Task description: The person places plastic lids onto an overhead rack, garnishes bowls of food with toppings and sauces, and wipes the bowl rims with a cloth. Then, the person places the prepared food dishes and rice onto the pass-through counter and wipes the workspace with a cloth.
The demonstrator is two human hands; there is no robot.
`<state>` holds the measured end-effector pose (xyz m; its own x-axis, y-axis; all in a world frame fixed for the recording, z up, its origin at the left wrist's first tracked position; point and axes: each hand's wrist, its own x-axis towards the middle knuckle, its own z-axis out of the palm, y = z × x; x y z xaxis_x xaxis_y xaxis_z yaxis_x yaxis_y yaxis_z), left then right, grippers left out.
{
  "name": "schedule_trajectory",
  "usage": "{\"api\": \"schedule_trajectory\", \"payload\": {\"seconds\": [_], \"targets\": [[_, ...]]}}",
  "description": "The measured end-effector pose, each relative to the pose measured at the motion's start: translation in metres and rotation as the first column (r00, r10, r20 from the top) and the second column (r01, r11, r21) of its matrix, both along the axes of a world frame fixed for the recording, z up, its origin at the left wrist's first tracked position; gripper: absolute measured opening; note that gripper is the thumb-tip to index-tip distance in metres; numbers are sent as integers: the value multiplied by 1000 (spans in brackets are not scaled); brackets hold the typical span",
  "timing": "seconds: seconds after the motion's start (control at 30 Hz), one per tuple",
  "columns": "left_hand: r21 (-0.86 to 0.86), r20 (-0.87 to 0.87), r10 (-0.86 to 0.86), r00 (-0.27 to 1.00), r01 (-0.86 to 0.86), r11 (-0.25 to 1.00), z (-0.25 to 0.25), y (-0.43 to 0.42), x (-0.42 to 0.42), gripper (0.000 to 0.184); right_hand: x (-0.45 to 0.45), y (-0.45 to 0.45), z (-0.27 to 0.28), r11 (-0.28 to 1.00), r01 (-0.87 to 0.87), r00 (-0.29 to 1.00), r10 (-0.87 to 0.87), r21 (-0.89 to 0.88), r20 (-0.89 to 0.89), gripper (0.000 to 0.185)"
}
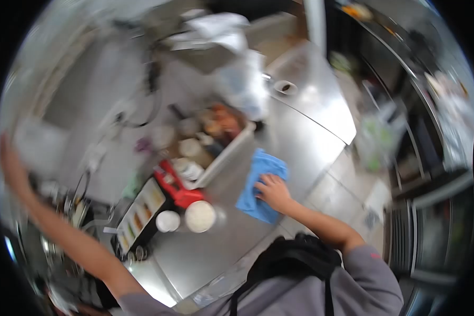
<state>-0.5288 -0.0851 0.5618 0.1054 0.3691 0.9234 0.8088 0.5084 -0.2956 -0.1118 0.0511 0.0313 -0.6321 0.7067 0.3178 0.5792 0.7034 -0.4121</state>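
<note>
My right hand (274, 190) is lying palm-down and unclenched on the blue cloth (265, 162), which is spreading beneath it over the steel counter (210, 258), mostly from seven o'clock round to twelve o'clock of my hand. From there, a white crate (226, 158) is standing at ten o'clock, a round tub (200, 217) at eight. My left hand (8, 152) is blurring at my view's nine o'clock edge; I cannot tell its state.
</note>
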Motion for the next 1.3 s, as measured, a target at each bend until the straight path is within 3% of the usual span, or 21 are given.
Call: {"api": "schedule_trajectory", "payload": {"seconds": [0.07, 0.1, 0.13, 0.2, 0.23, 0.27, 0.3, 0.37, 0.4, 0.5, 0.6, 0.63, 0.7, 0.77, 0.8, 0.9, 0.97, 1.1, 1.17, 1.27, 1.3], "targets": [[85, -191, -227, 955, 246, 965, -44, 6, 68, 37, 4, 8, -3, 999, -51, 997, 50, -15, -62, 38], [111, -147, -400, 905, 417, 902, -78, 26, 113, 34, 9, 10, -8, 995, -99, 986, 97, -5, -135, 35], [239, 106, -627, 772, 592, 770, -123, 60, 190, 42, 15, 13, -5, 996, -88, 967, 84, -4, -240, 31], [151, 175, -838, 517, 827, 541, -208, 111, 271, 48, 56, 23, 17, 1000, 3, 908, 9, 28, -419, 24], [97, 357, -893, 273, 940, 326, -258, 136, 291, 49, 86, 29, 31, 996, 80, 873, -53, 33, -485, 20], [-6, 553, -774, 308, 931, 366, -294, 157, 349, 52, 118, 37, 38, 988, 150, 832, -107, 36, -544, 17], [-73, 705, -682, 194, 977, 202, -320, 181, 390, 46, 155, 48, 35, 960, 273, 766, -257, -64, -590, 16], [-101, 900, -404, 164, 980, 172, -377, 229, 453, 45, 231, 74, -5, 838, 496, 583, -517, -229, -627, 13], [-141, 923, -338, 185, 978, 150, -399, 253, 480, 45, 270, 90, -38, 759, 572, 495, -623, -313, -606, 14], [-230, 951, -173, 254, 962, 148, -458, 322, 554, 52, 376, 129, -177, 414, 737, 304, -909, -535, -285, 15], [-282, 935, -143, 323, 927, 248, -519, 378, 605, 62, 459, 153, -295, 329, 800, 355, -934, -501, -46, 17], [-285, 935, -115, 337, 903, 323, -533, 388, 617, 68, 480, 166, -310, 282, 745, 380, -924, -605, 37, 19], [-210, 963, -48, 265, 849, 484, -547, 398, 638, 70, 504, 186, -356, 302, 740, 471, -870, -601, 144, 25], [-535, 787, -40, 615, 713, 454, -546, 405, 635, 78, 511, 207, -402, 332, 701, 583, -777, -631, 238, 29], [-541, 794, -29, 607, 728, 422, -548, 408, 644, 78, 513, 222, -424, 355, 683, 632, -726, -639, 272, 30], [-632, 767, 128, 629, 707, 315, -539, 410, 635, 97, 489, 269, -475, 365, 536, 776, -568, -762, 274, 35], [-684, 724, 169, 669, 664, 301, -543, 417, 637, 95, 454, 304, -502, 418, 482, 809, -549, -770, 208, 40], [-741, 665, 209, 717, 600, 301, -550, 431, 647, 92, 367, 389, -508, 325, 53, 871, -478, -944, -116, 53], [-762, 642, 226, 733, 579, 288, -550, 437, 649, 90, 312, 399, -486, 577, 52, 867, -431, -815, -250, 62], [-779, 623, 252, 741, 558, 284, -547, 439, 649, 87, 250, 395, -465, 406, 44, 842, -507, -913, -185, 54], [-781, 620, 256, 741, 556, 284, -545, 437, 649, 86, 230, 387, -484, 414, 28, 755, -605, -910, -253, 49]]}}
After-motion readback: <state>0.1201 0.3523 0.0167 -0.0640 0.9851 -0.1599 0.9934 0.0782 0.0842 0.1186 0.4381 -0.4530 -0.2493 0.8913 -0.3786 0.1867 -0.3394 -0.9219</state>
